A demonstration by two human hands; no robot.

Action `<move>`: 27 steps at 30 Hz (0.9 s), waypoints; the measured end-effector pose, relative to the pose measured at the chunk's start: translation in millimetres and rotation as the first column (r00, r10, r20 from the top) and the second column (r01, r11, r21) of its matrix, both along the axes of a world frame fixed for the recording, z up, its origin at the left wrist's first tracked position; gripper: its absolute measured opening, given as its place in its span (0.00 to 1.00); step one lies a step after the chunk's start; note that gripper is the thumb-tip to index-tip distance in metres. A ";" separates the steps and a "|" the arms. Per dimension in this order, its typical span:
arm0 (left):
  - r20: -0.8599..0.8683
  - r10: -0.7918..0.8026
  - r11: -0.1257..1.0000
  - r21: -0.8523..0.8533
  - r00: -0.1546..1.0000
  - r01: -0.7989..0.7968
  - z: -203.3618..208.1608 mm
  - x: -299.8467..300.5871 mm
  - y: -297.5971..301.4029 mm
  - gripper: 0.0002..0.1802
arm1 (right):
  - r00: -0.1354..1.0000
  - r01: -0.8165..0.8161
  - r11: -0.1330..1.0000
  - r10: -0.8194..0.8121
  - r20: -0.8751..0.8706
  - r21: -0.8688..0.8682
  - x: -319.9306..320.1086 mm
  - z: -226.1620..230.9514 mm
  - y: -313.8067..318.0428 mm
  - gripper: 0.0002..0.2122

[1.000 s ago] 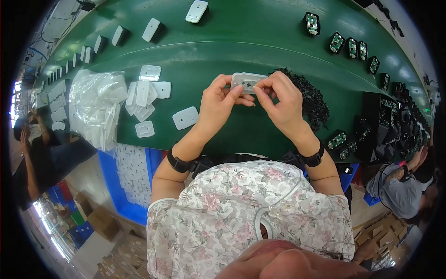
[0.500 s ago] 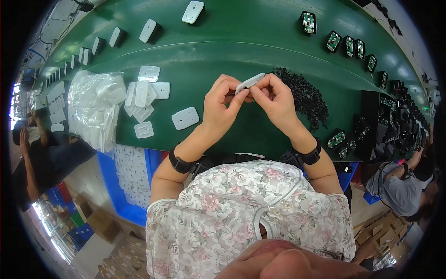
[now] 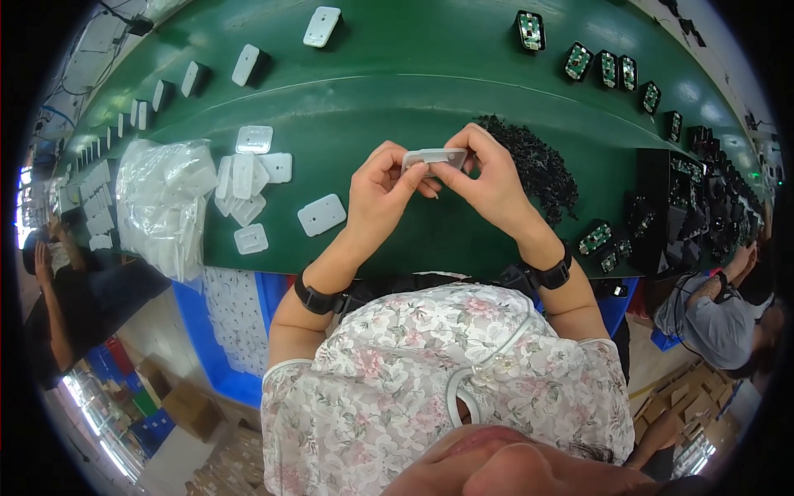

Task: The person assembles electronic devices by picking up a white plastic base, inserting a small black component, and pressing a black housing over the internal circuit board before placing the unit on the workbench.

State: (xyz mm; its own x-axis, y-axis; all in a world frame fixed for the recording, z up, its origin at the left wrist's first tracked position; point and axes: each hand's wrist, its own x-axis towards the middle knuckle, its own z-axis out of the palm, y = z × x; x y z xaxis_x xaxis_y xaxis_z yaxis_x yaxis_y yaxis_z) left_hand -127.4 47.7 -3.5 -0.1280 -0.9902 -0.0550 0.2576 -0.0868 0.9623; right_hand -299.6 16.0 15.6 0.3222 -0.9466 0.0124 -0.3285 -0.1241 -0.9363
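Between both hands, above the green table (image 3: 347,112), I hold a white plastic cover (image 3: 433,155) turned nearly edge-on. My left hand (image 3: 383,183) pinches its left end between thumb and fingers. At the right end, my right hand (image 3: 486,175) grips it the same way, thumb on the near edge. A similar white cover with small holes (image 3: 322,216) lies flat on the table near my left forearm. Farther left is a loose stack of translucent white covers (image 3: 242,176). Just beyond my right hand spreads a heap of small black parts (image 3: 542,169).
A clear plastic bag of white parts (image 3: 164,198) lies at the left. A blue bin (image 3: 197,343) stands below the table edge. White-topped cases (image 3: 322,26) line the far left; black cases with green circuit boards (image 3: 531,31) line the far right. Co-workers sit at both sides.
The white cover has been turned from a slant to nearly level, its edge now facing me. Both hands have shifted slightly; my left fingers now reach underneath it.
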 end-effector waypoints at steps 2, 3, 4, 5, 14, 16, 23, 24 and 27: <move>0.013 -0.011 1.000 0.017 1.000 0.011 -2.2 2.5 -1.4 0.04 | 0.997 -0.006 1.000 0.006 -0.083 -0.007 1.6 0.1 -0.8 0.08; 0.009 -0.022 0.999 0.039 1.000 0.022 -1.4 3.7 -3.6 0.05 | 0.999 0.009 1.000 -0.008 -0.053 0.023 2.4 -1.6 -2.0 0.08; 0.004 -0.033 0.998 0.063 0.999 0.032 -0.9 4.3 -6.1 0.07 | 0.999 0.024 0.998 -0.022 -0.024 0.054 2.9 -4.2 -3.6 0.08; 0.005 -0.034 0.998 0.059 0.999 0.034 4.8 3.8 -6.4 0.07 | 0.999 0.025 0.998 -0.024 -0.023 0.050 2.1 -7.5 -4.6 0.08; 0.484 0.159 0.969 0.092 0.861 -0.231 -21.1 65.6 -45.1 0.08 | 0.846 0.205 0.798 -0.435 -0.307 -0.567 -37.0 -10.5 -117.6 0.15; 0.764 0.238 0.968 -0.138 0.600 -0.209 -27.5 71.1 -54.1 0.05 | 0.614 0.118 0.643 -0.646 -0.454 -0.756 -65.9 -23.9 -165.4 0.20; 0.902 0.253 0.967 -0.225 0.349 -0.118 -16.0 68.5 -50.3 0.07 | 0.681 0.115 0.913 -0.359 -0.638 -0.391 -83.7 -38.7 -241.7 0.21; 0.904 0.265 0.963 -0.231 0.336 -0.139 -13.6 69.1 -48.0 0.07 | 0.731 0.172 0.963 -0.265 -0.629 -0.207 -76.4 -32.1 -243.5 0.21; 0.771 0.526 0.844 -0.525 0.358 -0.111 -3.7 61.1 -48.5 0.12 | 0.879 0.221 0.975 -0.197 -0.435 0.006 -74.4 -37.9 -243.4 0.18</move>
